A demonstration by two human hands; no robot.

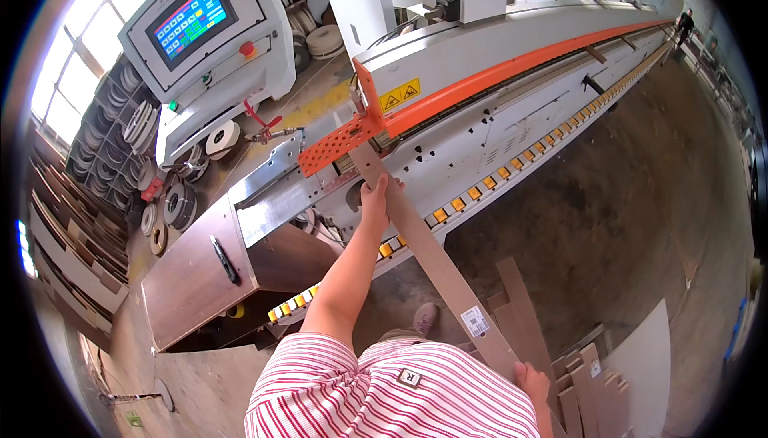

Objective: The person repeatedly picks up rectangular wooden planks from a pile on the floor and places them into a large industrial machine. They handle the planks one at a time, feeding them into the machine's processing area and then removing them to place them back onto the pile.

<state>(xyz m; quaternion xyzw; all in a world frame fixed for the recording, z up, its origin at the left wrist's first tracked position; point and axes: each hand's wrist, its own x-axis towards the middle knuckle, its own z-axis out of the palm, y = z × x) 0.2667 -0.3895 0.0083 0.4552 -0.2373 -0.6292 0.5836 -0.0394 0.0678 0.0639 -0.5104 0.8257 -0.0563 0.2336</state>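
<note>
Right hand: the person's bare right hand (pixel 534 382) is at the near end of the board, its fingers clamped on the end by the right edge.
Board: a long, narrow, flat, grey-brown board (pixel 438 258) with straight edges and a smooth, matt, even-coloured face; it runs slantwise from beside the striped shirt up to the machine, carried between both hands.
Board's label: a white rectangular paper sticker (pixel 475 322) with dark print, stuck on the upper face toward the near end.
Board's far end: small dark marks dot the face here; the tip lies at the orange guard, whether touching or just short I cannot tell.
Shirt: a red-and-white striped shirt (pixel 448 394) with a small square patch, just left of the board's near end.
Floor pieces: a pile of brown board strips (pixel 588 394), below and to the right of the board.
Left hand: the bare left hand (pixel 379 200) is farther up, its fingers clamped around the board near the far end.
Counter: a brown wood-panel counter (pixel 186 298), left of the forearm, with a slim black utility knife (pixel 225 260) on top.
Roller strip: a row of yellow rollers (pixel 474 193) along the machine's edge, crossing beneath the board.
Guard: an orange perforated metal guard (pixel 340 144) on the long grey-white machine (pixel 480 34).
Control panel: a grey cabinet with a lit colour screen (pixel 192 24), beyond the guard.
</note>
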